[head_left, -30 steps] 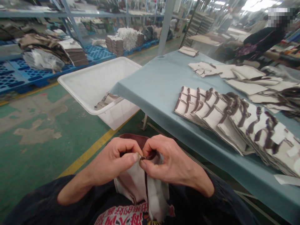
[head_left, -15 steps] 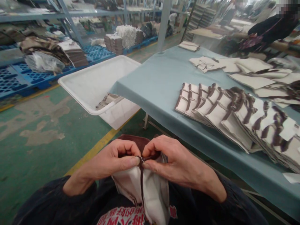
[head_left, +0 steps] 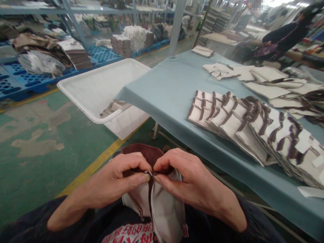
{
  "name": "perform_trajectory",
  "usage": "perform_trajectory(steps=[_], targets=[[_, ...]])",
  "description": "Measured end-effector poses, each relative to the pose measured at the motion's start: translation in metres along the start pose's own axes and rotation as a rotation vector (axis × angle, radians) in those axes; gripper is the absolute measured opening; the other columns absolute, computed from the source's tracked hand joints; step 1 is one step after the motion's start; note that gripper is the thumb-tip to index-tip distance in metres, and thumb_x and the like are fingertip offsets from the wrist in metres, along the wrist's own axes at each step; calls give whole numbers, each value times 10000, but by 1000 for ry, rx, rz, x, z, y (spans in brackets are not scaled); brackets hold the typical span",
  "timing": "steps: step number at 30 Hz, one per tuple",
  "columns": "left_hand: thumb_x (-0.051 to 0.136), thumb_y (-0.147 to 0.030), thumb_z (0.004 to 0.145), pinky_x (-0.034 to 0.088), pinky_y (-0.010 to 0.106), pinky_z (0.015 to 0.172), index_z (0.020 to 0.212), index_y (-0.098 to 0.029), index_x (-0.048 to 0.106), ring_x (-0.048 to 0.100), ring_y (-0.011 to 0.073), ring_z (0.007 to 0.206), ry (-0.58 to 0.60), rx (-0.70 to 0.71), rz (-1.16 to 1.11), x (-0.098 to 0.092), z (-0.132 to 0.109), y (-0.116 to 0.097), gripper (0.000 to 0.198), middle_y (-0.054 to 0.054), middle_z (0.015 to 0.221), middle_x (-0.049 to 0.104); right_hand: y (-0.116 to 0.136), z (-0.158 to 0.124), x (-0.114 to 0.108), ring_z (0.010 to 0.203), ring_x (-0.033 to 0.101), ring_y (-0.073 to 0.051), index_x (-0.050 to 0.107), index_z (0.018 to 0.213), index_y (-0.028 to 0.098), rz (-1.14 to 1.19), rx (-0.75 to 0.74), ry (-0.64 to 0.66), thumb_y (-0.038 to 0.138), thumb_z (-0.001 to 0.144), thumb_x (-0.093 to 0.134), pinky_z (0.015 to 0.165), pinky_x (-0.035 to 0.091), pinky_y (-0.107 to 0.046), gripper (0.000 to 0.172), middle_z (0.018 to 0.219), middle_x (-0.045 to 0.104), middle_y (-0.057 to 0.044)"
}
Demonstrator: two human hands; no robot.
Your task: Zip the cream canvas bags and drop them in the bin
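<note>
Close to my body I hold a sewn fabric piece point(head_left: 167, 209), cream outside with dark brown trim and a reddish-brown inside that shows at its opening. My left hand point(head_left: 126, 175) pinches the brown edge at the top of the middle seam between thumb and forefinger. Right beside it, my right hand point(head_left: 187, 179) grips the same edge in a like pinch. The fingertips of both hands nearly meet there. A small shiny bit shows at the left thumb tip; what it is I cannot make out.
A blue-covered table point(head_left: 162, 91) reaches in from the right, bearing a row of overlapping cream-and-brown sewn pieces point(head_left: 227, 118) and flat cream pieces point(head_left: 268, 74). Beside its left corner stands a white plastic tub point(head_left: 83, 91). Blue pallets point(head_left: 101, 54) lie farther back. A person point(head_left: 286, 37) is at the upper right.
My hands stay pinched on the seam's top edge and have shifted slightly. The brown inside shows more at the opening. The camera view has moved a little.
</note>
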State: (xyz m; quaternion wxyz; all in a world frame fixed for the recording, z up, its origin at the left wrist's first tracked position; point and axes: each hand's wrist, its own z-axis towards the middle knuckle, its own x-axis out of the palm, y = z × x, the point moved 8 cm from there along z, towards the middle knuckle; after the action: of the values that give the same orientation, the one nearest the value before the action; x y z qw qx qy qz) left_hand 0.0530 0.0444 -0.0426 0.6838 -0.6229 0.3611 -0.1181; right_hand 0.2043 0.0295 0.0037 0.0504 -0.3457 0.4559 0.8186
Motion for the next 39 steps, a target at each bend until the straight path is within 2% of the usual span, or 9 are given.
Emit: perform_trajectory(steps=[7,10,14,18,22,25,30,35,39], targets=[[620,-224,972,461,224,638,801,-187,679,588,136,689,-38,1,-18,0,-2,1,185,-9,768,662,7,-2,2,848,754,-176,728,989,192,-80,-163,-42,174,1071,625,796,612,-302,133,941,816,-64],[619,-241,979,446,223,619,796,-185,686,577,131,667,-54,-12,-3,-1,-3,1,203,-13,747,655,12,-2,4,801,766,-186,735,966,185,-168,-201,-64,177,1080,616,782,618,-320,165,915,834,-64],[619,-227,968,432,218,611,775,-191,690,564,120,651,-76,-30,49,-4,-4,-1,208,-29,727,646,18,-1,7,765,777,-194,739,885,189,-283,-215,-52,186,1099,583,772,615,-324,266,832,837,-46],[606,-199,954,425,209,601,767,-196,678,556,111,639,-67,-21,48,-2,-4,-3,201,-41,719,620,19,-1,7,727,776,-180,726,833,193,-269,-192,-2,171,1099,564,730,609,-295,312,791,825,-33],[606,-189,965,422,205,609,788,-198,683,549,107,657,-72,7,34,-2,-5,-2,194,-44,743,603,18,0,9,782,788,-185,715,862,200,-266,-188,35,172,1105,560,745,620,-292,290,863,840,-43],[610,-202,975,418,208,616,797,-201,685,543,107,662,-71,23,36,-4,-3,-4,193,-47,751,593,24,1,8,850,786,-207,718,891,185,-326,-239,46,143,1095,567,764,625,-311,257,934,850,-63],[604,-274,976,405,228,617,758,-194,648,525,121,660,-60,-13,28,-1,3,-4,236,-40,732,572,34,5,7,755,759,-217,705,828,166,-512,-294,49,96,1085,515,636,565,-339,327,875,835,-68],[566,-390,974,340,235,541,733,-202,562,438,127,617,-5,-158,-51,11,5,7,306,-51,683,494,37,1,9,535,643,-146,637,721,191,-592,-358,-69,66,1067,471,493,440,-321,404,761,780,-17],[527,-362,939,295,246,529,708,-209,539,373,125,594,-5,-169,-27,14,9,5,277,-69,639,421,34,-3,11,504,607,-134,620,704,198,-590,-355,-129,46,1047,464,481,410,-313,406,708,740,5]])
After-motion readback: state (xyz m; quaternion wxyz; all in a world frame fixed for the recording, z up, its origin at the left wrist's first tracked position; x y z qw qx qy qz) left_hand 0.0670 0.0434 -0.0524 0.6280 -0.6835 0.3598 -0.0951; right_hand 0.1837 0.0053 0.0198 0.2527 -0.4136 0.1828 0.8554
